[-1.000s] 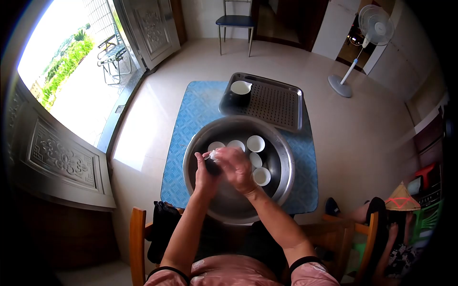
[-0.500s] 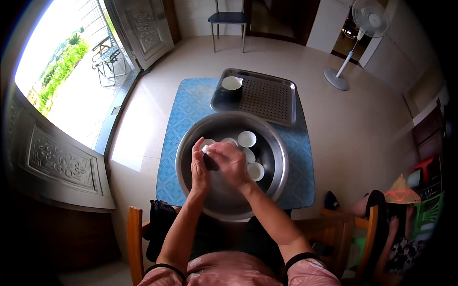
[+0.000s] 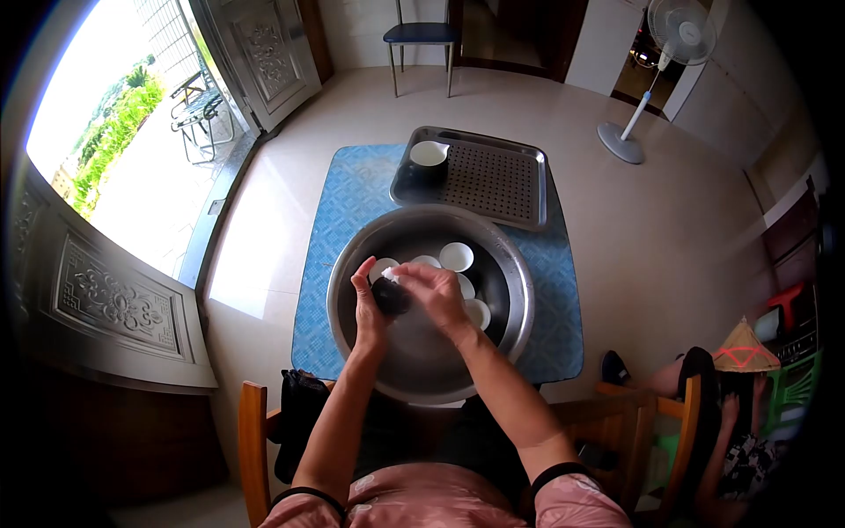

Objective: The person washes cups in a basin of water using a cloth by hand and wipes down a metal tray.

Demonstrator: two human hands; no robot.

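Over a wide steel basin (image 3: 519, 290), my left hand (image 3: 368, 308) is curled round a small dark, rounded object (image 3: 392, 297), maybe a cup or lid. My right hand (image 3: 433, 295) pinches a small white wad (image 3: 390, 275) against the top of that object. Whether the wad is cloth, paper or sponge cannot be made out. Inside the basin sit several small white-lined cups, among them one cup (image 3: 456, 257) at the back and another cup (image 3: 476, 314) at the right. My hands partly cover some of them.
Behind the basin, a perforated steel tray (image 3: 497, 185) holds a dark, spouted pitcher (image 3: 429, 155) with a white inside. Both rest on a blue-covered table (image 3: 330, 211). A standing fan (image 3: 629, 141) is at the back right. At the lower right, a person's arm (image 3: 726, 431) shows beside a wooden chair (image 3: 688, 440).
My right hand has shifted slightly and the dark object in my left hand shows more now. The white wad stays at its top. The basin's contents look unchanged.
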